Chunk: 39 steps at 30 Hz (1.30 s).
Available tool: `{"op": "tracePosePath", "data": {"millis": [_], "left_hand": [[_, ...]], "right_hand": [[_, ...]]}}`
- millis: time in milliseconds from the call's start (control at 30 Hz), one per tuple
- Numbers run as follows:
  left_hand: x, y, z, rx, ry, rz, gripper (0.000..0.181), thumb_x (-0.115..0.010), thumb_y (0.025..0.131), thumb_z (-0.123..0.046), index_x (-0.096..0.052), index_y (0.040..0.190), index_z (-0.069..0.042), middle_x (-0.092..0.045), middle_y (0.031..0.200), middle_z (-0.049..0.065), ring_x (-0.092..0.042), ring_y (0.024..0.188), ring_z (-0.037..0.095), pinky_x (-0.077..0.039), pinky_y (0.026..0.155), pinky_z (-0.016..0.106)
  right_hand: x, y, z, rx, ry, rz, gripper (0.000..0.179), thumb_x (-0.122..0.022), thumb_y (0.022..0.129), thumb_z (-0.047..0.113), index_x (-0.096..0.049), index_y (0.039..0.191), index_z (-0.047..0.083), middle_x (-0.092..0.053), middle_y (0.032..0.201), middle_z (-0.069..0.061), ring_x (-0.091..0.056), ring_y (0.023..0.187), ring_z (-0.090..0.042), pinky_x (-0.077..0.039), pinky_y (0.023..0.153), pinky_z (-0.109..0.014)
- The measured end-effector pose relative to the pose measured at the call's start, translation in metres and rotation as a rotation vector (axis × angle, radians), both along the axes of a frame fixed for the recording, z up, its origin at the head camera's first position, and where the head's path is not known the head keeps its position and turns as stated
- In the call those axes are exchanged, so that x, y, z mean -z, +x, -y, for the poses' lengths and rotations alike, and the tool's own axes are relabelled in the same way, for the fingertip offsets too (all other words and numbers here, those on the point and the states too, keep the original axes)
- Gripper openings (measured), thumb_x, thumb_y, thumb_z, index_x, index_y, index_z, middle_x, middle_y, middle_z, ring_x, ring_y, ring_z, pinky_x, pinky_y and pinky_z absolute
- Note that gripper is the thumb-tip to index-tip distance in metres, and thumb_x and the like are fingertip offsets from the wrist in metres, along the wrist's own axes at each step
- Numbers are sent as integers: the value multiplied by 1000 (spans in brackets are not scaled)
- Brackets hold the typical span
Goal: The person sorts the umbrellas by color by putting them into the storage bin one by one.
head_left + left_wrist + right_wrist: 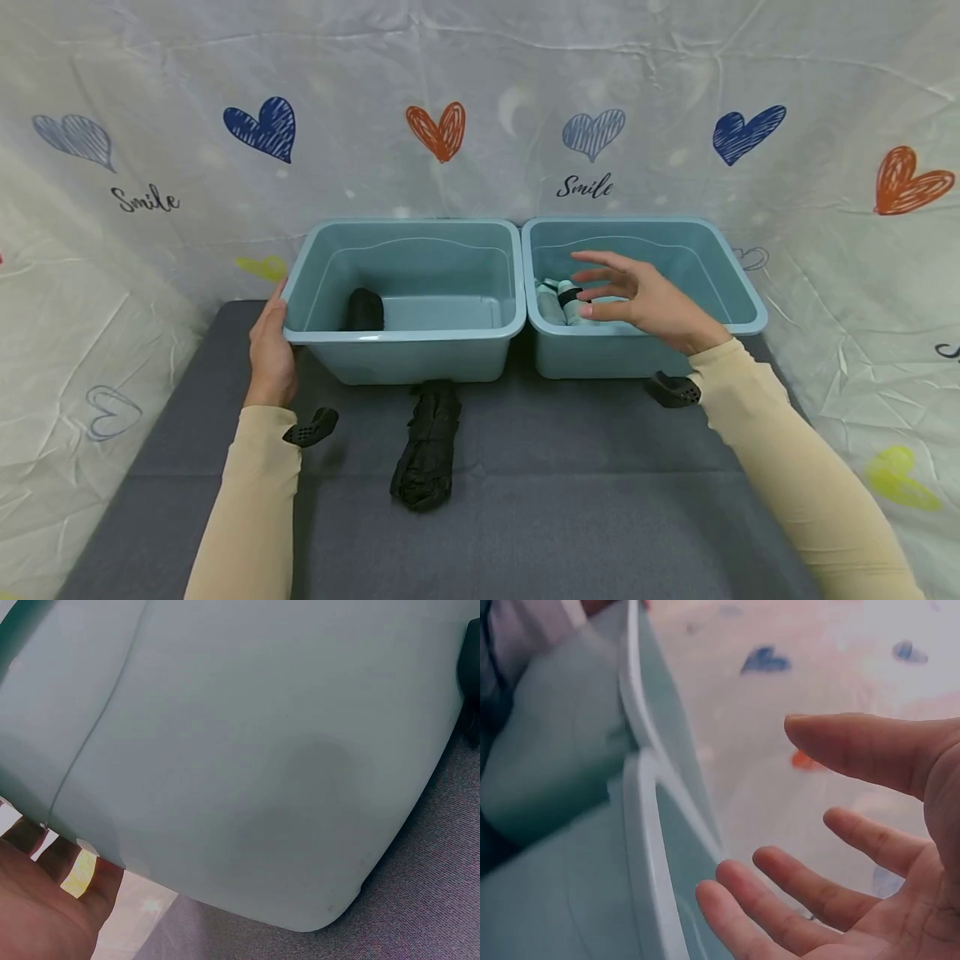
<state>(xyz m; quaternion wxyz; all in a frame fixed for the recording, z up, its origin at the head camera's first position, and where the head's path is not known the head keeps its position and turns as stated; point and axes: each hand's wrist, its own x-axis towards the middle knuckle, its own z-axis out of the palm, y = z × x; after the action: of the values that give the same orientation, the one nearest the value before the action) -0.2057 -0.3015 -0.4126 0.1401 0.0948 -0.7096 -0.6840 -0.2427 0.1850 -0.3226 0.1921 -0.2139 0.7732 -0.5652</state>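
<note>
My left hand rests against the outer left side of the left light-blue bin, near its rim. In the left wrist view, the fingers lie extended at the edge of the bin's wall. Above the right light-blue bin hovers my right hand, fingers spread and nothing held. Below its fingertips, inside that bin, lie pale green bottle-like items, one with a black band, partly hidden by the hand. A dark, rounded bundle sits in the left bin's left part.
A black folded umbrella lies on the grey tablecloth, its far end at the left bin's front wall. Both bins stand side by side, rims close together. Behind them hangs a white cloth printed with hearts.
</note>
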Motion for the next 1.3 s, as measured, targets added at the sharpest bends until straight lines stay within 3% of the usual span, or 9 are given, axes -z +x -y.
{"op": "tracePosePath", "data": {"millis": [233, 467, 767, 1000, 1300], "left_hand": [[0, 0, 1, 12, 19, -19, 50, -25, 113, -36, -27, 162, -29, -20, 168, -6, -19, 151, 14, -13, 122, 40], [0, 0, 1, 19, 11, -20, 50, -25, 113, -37, -26, 162, -29, -19, 168, -6, -17, 152, 14, -14, 121, 40], [-1, 0, -1, 20, 20, -31, 50, -26, 113, -36, -27, 162, -28, -20, 168, -5, -18, 151, 14, -14, 121, 39], [0, 0, 0, 19, 21, -27, 50, -25, 113, -35, -26, 162, -27, -20, 168, -5, -19, 151, 14, -14, 121, 39], [-1, 0, 0, 23, 29, -28, 50, -25, 113, -35, -25, 163, -26, -20, 168, -5, -19, 151, 14, -12, 122, 40]], "right_hand": [[4, 35, 14, -73, -74, -52, 71, -75, 95, 16, -41, 157, 23, -50, 149, -9, -52, 132, -29, -47, 104, -45], [34, 61, 36, -144, -135, 43, 71, -76, 93, 13, -43, 156, 20, -51, 148, -10, -53, 131, -31, -51, 98, -44], [90, 72, 69, -164, -121, 128, 72, -78, 92, 17, -44, 155, 19, -51, 147, -11, -52, 131, -35, -51, 99, -41], [129, 78, 96, -139, -97, 172, 74, -80, 91, 18, -44, 155, 17, -45, 150, -22, -51, 131, -41, -51, 97, -45], [159, 85, 127, -117, -69, 173, 76, -82, 89, 21, -44, 155, 18, -46, 149, -19, -55, 126, -35, -53, 90, -41]]}}
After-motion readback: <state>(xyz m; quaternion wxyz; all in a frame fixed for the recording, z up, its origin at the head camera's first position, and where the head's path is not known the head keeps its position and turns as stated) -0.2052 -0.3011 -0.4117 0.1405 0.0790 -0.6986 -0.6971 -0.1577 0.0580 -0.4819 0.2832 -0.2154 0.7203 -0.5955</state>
